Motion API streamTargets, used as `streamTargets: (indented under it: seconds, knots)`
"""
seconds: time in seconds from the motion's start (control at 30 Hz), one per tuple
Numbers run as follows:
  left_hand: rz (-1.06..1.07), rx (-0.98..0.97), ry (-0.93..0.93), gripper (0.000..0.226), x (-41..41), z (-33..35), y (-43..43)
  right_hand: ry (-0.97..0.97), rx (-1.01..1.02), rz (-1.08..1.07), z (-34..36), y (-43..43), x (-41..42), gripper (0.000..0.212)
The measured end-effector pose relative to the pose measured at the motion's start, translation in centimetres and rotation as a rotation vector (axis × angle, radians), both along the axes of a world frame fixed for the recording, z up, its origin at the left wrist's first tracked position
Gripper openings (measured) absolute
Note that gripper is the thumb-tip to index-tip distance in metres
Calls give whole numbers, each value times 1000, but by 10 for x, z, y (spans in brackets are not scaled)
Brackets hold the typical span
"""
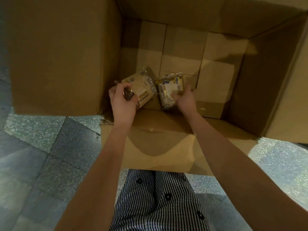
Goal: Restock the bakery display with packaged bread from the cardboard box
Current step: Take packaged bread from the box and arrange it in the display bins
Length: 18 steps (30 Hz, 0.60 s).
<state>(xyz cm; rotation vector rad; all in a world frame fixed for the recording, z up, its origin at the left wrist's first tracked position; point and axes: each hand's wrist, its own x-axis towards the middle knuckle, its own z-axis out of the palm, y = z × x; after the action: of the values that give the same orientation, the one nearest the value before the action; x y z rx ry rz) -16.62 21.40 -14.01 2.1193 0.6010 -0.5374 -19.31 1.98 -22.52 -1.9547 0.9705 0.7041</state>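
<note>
Now, with the left hand (123,101) gripping the left bread packet (143,85) and the right hand (184,100) the right bread packet (169,90), fingers (121,89) curled, at 7 o'clock on the cardboard box (66,55) floor, lift both vertically without squeezing.

both hands reach down into the box (216,72) on the floor (50,147). the left pack (143,84) lies in the box's near left corner, its near end gripped in the left hand (121,100), the rest beyond its fingers (120,88). the right pack (168,90) lies just right of it, between the hands, its right edge gripped in the right hand (185,100). the left flap (58,55) stands left of the left fingers; the near flap (158,147) lies under the forearms.
</note>
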Motion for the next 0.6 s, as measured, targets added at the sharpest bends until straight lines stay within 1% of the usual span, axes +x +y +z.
streamTargets:
  seconds: [0.07,0.13,0.2,0.37,0.5,0.6]
  knots:
    - [8,-44,-9,37,3,-5,1,43,-127,185,-6,6,5,90]
    - [35,-102,-8,38,5,-6,1,43,-185,256,-12,11,9,94]
    - [76,-136,3,37,7,-5,0,32,-197,232,-16,14,12,95]
    - [146,-168,-24,38,8,0,-2,-19,-171,204,-8,11,7,85]
    - [188,-176,-70,39,5,23,-5,-118,-89,220,23,7,5,75]
    - [224,-212,-86,40,-1,45,-5,-265,-18,98,59,1,2,73]
